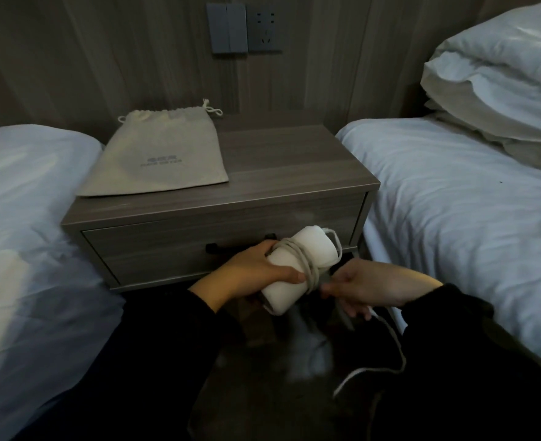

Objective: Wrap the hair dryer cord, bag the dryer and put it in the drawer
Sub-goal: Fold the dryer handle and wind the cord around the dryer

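A white hair dryer (310, 249) is held in front of the nightstand's shut drawer (167, 246). My left hand (256, 268) grips its body. Several turns of pale cord (308, 264) lie around the middle of the dryer. My right hand (361, 288), just right of the dryer, pinches the cord; the loose rest of it (393, 342) trails down to the dark floor. A beige drawstring bag (161, 154) lies flat on the left half of the nightstand top, its mouth toward the wall.
The grey wooden nightstand (294, 167) stands between two white beds, one at the left (24, 218) and one at the right (453, 202) with stacked pillows (501, 74). A wall switch and socket (243, 28) sit above it. The drawer has a black handle (213, 248).
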Tool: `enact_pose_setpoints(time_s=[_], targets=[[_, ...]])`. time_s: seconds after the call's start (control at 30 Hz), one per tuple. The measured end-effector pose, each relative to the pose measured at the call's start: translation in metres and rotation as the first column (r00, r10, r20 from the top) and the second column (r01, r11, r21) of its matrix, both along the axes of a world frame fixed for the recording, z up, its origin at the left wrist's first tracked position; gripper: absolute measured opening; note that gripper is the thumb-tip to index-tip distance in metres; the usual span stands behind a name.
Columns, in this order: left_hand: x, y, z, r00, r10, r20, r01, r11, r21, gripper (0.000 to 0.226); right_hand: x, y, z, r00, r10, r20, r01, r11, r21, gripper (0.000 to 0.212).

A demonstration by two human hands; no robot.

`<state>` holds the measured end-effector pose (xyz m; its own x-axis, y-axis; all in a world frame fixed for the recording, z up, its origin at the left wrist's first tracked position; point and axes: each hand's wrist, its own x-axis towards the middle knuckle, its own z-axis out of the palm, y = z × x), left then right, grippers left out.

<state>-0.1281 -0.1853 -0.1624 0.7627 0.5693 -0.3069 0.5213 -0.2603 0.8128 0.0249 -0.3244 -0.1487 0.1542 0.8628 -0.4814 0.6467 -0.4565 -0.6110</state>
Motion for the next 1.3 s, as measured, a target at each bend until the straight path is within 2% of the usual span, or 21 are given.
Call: enact_pose_setpoints(time_s=[0.07,0.17,0.3,0.47,0.67,0.73,0.8,0.87,0.93,1.0,1.07,1.1,1.17,1.23,1.3], targets=[[0.001,-0.003,-0.004,1.0,0.019,-0.016,-0.02,0.999,-0.035,0.068,-0.005,0.0,-0.001,0.991,0.098,0.088,-0.097,0.995,-0.015,0.038],[0.002,-0.005,-0.007,0.998,0.037,-0.043,-0.04,0.996,-0.075,0.072,-0.006,-0.002,0.007,0.979,0.115,0.166,-0.118,0.993,0.009,0.029],[-0.001,0.0,-0.007,0.982,-0.082,-0.169,0.113,0.976,0.188,0.077,0.0,-0.007,0.019,0.974,0.093,0.206,-0.117,0.987,0.108,0.013],[-0.009,-0.002,-0.016,0.9,-0.223,-0.374,0.378,0.827,0.417,0.104,0.001,-0.007,0.026,0.971,-0.006,0.238,-0.061,0.96,0.274,0.01],[-0.005,-0.008,-0.019,0.84,-0.333,-0.428,0.531,0.663,0.527,0.108,0.002,0.003,0.015,0.889,-0.247,0.386,0.066,0.902,0.427,0.024],[-0.005,-0.008,-0.016,0.832,-0.359,-0.423,0.554,0.583,0.594,0.108,0.007,0.001,0.015,0.918,-0.216,0.333,0.056,0.9,0.431,0.023],[-0.007,-0.008,-0.015,0.821,-0.386,-0.42,0.569,0.501,0.653,0.107,0.013,-0.003,0.019,0.974,-0.093,0.207,0.001,0.913,0.408,0.019],[-0.01,-0.008,-0.015,0.814,-0.406,-0.416,0.574,0.444,0.688,0.107,0.017,-0.005,0.022,0.985,-0.011,0.174,-0.059,0.917,0.395,0.027],[-0.01,-0.008,-0.014,0.809,-0.425,-0.406,0.573,0.416,0.706,0.107,0.02,-0.004,0.022,0.98,-0.052,0.194,-0.036,0.906,0.422,0.028],[-0.01,-0.01,-0.014,0.807,-0.439,-0.394,0.567,0.389,0.727,0.105,0.02,-0.002,0.022,0.967,-0.194,0.163,0.096,0.875,0.474,0.02],[-0.01,-0.01,-0.014,0.808,-0.447,-0.383,0.557,0.37,0.743,0.106,0.022,-0.001,0.021,0.918,-0.336,0.211,0.193,0.842,0.503,0.024],[-0.01,-0.009,-0.015,0.81,-0.45,-0.375,0.551,0.368,0.749,0.107,0.026,-0.002,0.022,0.907,-0.357,0.224,0.203,0.837,0.508,0.026],[-0.01,-0.009,-0.015,0.809,-0.465,-0.359,0.54,0.346,0.768,0.107,0.035,-0.006,0.025,0.952,-0.261,0.16,0.156,0.864,0.48,0.018],[-0.01,-0.012,-0.016,0.8,-0.489,-0.348,0.529,0.301,0.793,0.107,0.043,-0.01,0.027,0.986,-0.145,0.086,0.094,0.895,0.437,0.027],[-0.01,-0.015,-0.016,0.798,-0.512,-0.318,0.508,0.287,0.812,0.106,0.049,-0.01,0.027,0.988,-0.144,0.061,0.103,0.894,0.436,0.032]])
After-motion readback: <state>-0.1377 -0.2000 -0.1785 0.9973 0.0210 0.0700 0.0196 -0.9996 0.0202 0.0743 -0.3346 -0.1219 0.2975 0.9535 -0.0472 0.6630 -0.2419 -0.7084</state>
